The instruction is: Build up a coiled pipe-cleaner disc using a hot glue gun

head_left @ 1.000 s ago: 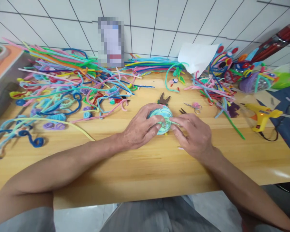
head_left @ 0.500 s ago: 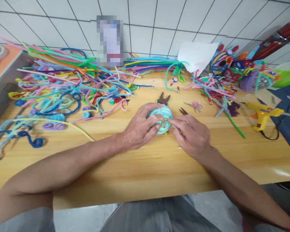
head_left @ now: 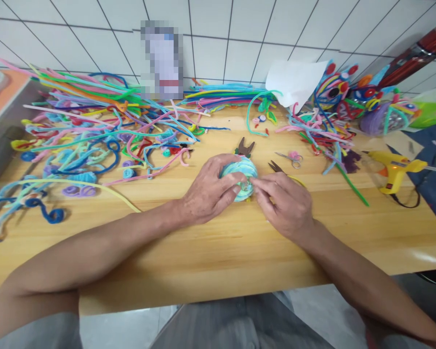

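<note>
- Left hand (head_left: 209, 191): I see its fingers (head_left: 227, 183) curled over the near left side of one blue-and-green coiled ball (head_left: 244, 167), gripping it, back of the hand up.
- Right hand (head_left: 287, 206): thumb and forefinger are drawn together in a pinch at the ball's right edge; I cannot tell what lies between the tips.
- The ball sits between both hands, over the middle of the counter (head_left: 210, 257); whether it touches the wood is hidden from me.
- Both bare forearms slant inward from grey sleeves, elbows wide, wrists low.
- Just beyond the ball: one brown forked piece (head_left: 246, 146).
- Just past the right hand: one dark-tipped hand tool (head_left: 275, 166), partly covered; behind it, one pair of small scissors (head_left: 295, 163).
- Farther right: one yellow glue gun (head_left: 391, 168) on its side.
- Far left: a tangle of coloured fuzzy stems (head_left: 94, 131), too many to count.
- At the back: one upright panel (head_left: 163, 63), pixelated, any writing unreadable; one white sheet (head_left: 294, 81); right of it, three colourful figures (head_left: 385, 118) and one dark red cylinder (head_left: 417, 55).
</note>
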{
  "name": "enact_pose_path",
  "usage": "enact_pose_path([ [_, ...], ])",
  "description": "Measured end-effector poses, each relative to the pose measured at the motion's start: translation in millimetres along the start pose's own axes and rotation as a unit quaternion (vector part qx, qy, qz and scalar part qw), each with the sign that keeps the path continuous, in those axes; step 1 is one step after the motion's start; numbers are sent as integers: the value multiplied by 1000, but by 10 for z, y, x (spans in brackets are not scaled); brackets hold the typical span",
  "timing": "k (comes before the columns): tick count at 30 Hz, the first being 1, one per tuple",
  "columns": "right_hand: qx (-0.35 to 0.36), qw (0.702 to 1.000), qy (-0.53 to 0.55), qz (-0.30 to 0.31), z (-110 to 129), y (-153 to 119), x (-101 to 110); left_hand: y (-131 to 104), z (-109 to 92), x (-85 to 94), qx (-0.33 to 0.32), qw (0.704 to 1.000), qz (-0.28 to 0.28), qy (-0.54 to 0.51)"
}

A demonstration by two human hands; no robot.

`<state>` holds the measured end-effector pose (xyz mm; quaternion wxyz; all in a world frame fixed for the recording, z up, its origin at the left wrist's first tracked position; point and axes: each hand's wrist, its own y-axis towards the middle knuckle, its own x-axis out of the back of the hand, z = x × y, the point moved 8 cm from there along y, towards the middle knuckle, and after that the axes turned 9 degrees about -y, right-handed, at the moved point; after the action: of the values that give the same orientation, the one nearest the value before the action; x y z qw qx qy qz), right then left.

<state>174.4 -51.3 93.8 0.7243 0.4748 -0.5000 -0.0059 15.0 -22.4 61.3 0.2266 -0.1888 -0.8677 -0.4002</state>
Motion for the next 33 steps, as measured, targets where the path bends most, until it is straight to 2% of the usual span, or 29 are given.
enact_pose_path([
  [5,-15,1000,20,9,-28,13,4,23,-5,8,-1,999,8,40],
  [11,-19,999,35,8,-4,19,-3,15,-27,25,-24,998,-14,50],
  [21,-12,1000,23,-6,45,-2,-41,2,20,4,-14,1000,-1,16],
  [27,-8,1000,13,-7,57,-8,-49,-1,21,37,-16,1000,-24,-2],
  [33,-6,1000,11,-5,62,-2,-43,18,-15,3,-39,998,6,42],
])
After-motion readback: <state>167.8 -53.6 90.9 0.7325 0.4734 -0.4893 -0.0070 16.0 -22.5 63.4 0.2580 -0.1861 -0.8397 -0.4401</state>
